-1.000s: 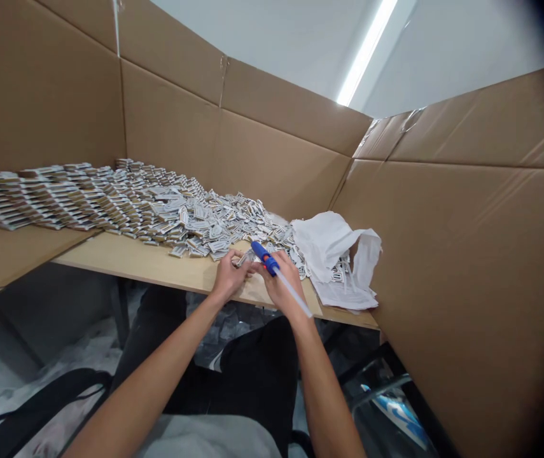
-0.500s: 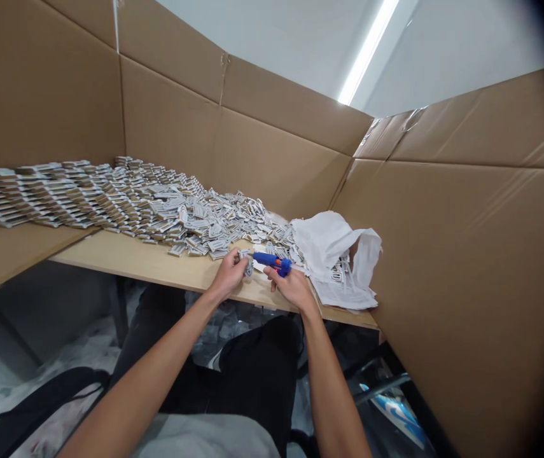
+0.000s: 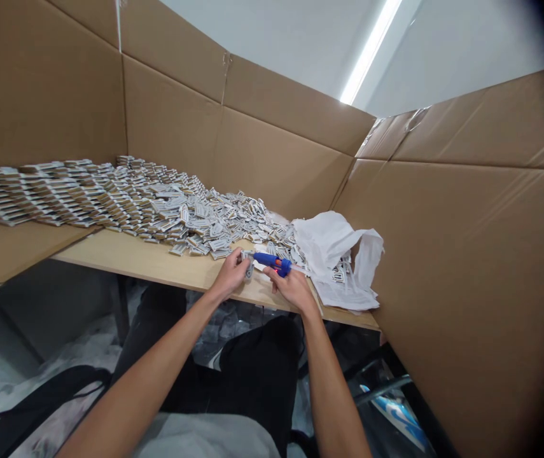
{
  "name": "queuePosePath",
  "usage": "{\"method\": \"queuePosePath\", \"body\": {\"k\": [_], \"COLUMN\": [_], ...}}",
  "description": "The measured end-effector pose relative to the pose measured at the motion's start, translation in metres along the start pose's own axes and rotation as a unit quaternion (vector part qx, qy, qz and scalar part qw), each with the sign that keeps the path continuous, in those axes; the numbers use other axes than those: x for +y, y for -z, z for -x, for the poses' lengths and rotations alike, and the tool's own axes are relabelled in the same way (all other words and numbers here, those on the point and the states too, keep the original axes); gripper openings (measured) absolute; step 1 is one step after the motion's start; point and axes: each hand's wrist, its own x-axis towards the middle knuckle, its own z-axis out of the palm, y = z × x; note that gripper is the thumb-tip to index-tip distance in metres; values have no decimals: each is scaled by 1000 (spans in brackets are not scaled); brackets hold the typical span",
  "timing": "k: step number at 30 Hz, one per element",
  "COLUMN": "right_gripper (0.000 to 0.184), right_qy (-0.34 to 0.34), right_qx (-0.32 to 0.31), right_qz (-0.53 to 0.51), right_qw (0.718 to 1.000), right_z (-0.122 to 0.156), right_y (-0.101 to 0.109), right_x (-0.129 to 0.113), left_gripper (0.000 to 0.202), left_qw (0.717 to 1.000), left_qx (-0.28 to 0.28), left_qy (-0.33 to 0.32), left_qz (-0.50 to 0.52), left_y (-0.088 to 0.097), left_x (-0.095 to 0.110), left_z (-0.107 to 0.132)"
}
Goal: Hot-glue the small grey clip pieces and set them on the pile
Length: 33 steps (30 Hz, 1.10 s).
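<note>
My right hand (image 3: pixel 291 286) is wrapped round a blue hot glue gun (image 3: pixel 272 260) with an orange part, a clear glue stick jutting from its rear. The gun's nozzle points left, at a small grey-and-white flat piece (image 3: pixel 249 267) pinched in my left hand (image 3: pixel 230 275). Whether the nozzle touches the piece I cannot tell. Both hands are held over the front edge of the wooden table (image 3: pixel 157 261). Just beyond them lies a loose heap of similar pieces (image 3: pixel 205 226).
Neat stacks of pieces (image 3: pixel 62 194) fill the left side. To the right, a white plastic bag (image 3: pixel 329 248) lies partly over more pieces. Tall cardboard walls (image 3: pixel 272 140) enclose the table at the back and sides. My legs (image 3: pixel 252 375) are under the front edge.
The view has shifted very slightly. My hands, the glue gun and the held piece stay in nearly the same place.
</note>
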Motion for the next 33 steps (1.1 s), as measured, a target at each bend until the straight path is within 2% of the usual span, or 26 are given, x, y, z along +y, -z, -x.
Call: {"method": "queuePosePath", "body": {"k": [21,29,33], "right_gripper": [52,44,36], "right_qy": [19,17,74], "right_qx": [-13,-5,20], "right_qz": [40,47,63], "right_qw": [999,999,995], "right_z": [-2,-2,1], "right_y": [-2,-3,-7], "right_x": [-2,-5,-12], "left_gripper": [13,13,17], "left_qw": [1000,1000,1000], "left_qx": [-7,-6,8], "left_qy": [6,-3,-11], "left_qz": [5,5,-7], "left_y": [0,0,0], "left_x": [2,3,2], "left_z": [0,1,1]}}
